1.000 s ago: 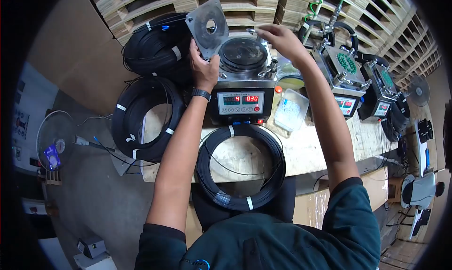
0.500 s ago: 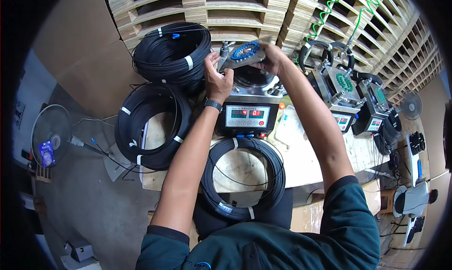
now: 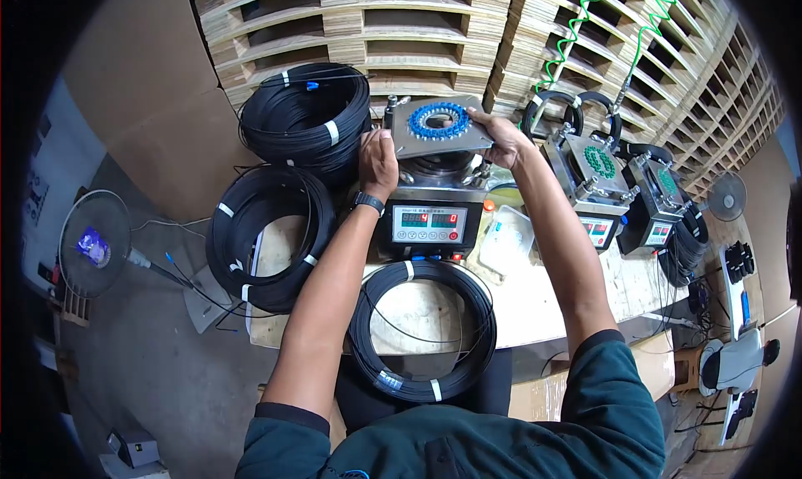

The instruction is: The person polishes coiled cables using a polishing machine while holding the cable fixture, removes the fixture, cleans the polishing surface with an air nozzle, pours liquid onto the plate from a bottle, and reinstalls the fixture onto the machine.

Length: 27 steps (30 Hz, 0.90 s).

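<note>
A square metal fixture plate (image 3: pixel 418 151) carrying a ring of blue connectors (image 3: pixel 438 121) lies roughly level over the polishing machine (image 3: pixel 428 192). My right hand (image 3: pixel 504 139) grips its right edge, thumb on top and fingers underneath. At the plate's front left corner, my left hand (image 3: pixel 379 163) is closed with its fingers curled against the edge; its fingertips are partly hidden. The plate covers most of the round platen below. On the machine's front, the lit display (image 3: pixel 428 223) reads 4 and 0. Whether the plate rests on the platen I cannot tell.
Coils of black cable stand at the left (image 3: pixel 305 124), with another coil (image 3: pixel 361 329) at the table's front edge. Two similar machines with green connectors (image 3: pixel 600 163) are at the right. A clear plastic tray (image 3: pixel 506 241) lies between. Wooden pallets (image 3: pixel 409 49) rise behind; a fan (image 3: pixel 93 243) stands left.
The plate has gone from tilted and raised to nearly level over the machine. My left hand has closed at its left corner. The right display figure changed from 0.3 to 0.
</note>
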Each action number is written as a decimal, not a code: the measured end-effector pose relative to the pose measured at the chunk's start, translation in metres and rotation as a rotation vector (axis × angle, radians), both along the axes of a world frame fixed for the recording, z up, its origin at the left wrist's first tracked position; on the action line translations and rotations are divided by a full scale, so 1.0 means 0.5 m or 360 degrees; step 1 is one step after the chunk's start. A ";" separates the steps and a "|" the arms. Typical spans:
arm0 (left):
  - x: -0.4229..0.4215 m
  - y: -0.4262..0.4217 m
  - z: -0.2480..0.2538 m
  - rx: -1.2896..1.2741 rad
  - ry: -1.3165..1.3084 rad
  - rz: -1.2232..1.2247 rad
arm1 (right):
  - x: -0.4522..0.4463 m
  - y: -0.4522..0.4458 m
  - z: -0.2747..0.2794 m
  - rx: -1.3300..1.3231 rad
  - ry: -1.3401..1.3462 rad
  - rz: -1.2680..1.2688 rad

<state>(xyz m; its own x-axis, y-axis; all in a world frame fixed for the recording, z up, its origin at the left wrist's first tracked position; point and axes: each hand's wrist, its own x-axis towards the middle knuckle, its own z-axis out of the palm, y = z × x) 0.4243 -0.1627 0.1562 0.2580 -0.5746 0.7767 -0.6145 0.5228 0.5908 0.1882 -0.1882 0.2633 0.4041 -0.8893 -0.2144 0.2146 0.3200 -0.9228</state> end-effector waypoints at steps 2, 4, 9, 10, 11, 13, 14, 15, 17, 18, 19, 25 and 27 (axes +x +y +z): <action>0.012 -0.011 -0.014 -0.0354 -0.0272 -0.0083 | -0.003 -0.002 0.010 -0.0054 0.0299 -0.0038; 0.003 0.008 0.010 -0.0173 -0.0065 -0.0147 | -0.009 -0.020 -0.004 -0.0095 0.0381 -0.0071; -0.001 0.015 0.016 -0.0125 -0.0092 -0.0171 | -0.016 -0.066 -0.081 -0.0161 0.0761 -0.0199; 0.001 0.015 0.017 -0.0118 -0.0099 -0.0144 | -0.021 -0.065 -0.090 -0.0211 0.0936 -0.0254; 0.002 0.014 0.018 -0.0117 -0.0103 -0.0140 | -0.018 -0.074 -0.102 -0.0222 0.0838 -0.0250; -0.002 0.017 0.018 -0.0052 -0.0091 -0.0094 | -0.005 -0.059 -0.094 -0.0227 0.0742 -0.0240; -0.001 0.018 0.018 -0.0048 -0.0094 -0.0094 | 0.006 -0.029 -0.066 -0.0431 0.1124 -0.0308; -0.001 0.019 0.018 0.0018 -0.0092 -0.0088 | 0.013 -0.008 -0.047 -0.0636 0.1505 -0.0377; -0.002 0.019 0.020 0.0080 -0.0094 -0.0087 | 0.009 -0.025 -0.073 -0.0650 0.1478 -0.0374; -0.004 0.018 0.021 0.0157 -0.0049 -0.0051 | 0.011 -0.027 -0.075 -0.0668 0.1456 -0.0365; -0.005 0.019 0.021 0.0238 -0.0001 -0.0014 | 0.014 -0.024 -0.076 -0.0757 0.1546 -0.0428; -0.007 0.012 0.013 0.0117 0.0009 -0.0017 | 0.016 -0.035 -0.106 -0.0877 0.1583 -0.0616; 0.001 0.008 0.008 0.0145 0.0023 -0.0098 | 0.014 -0.034 -0.109 -0.0916 0.1560 -0.0660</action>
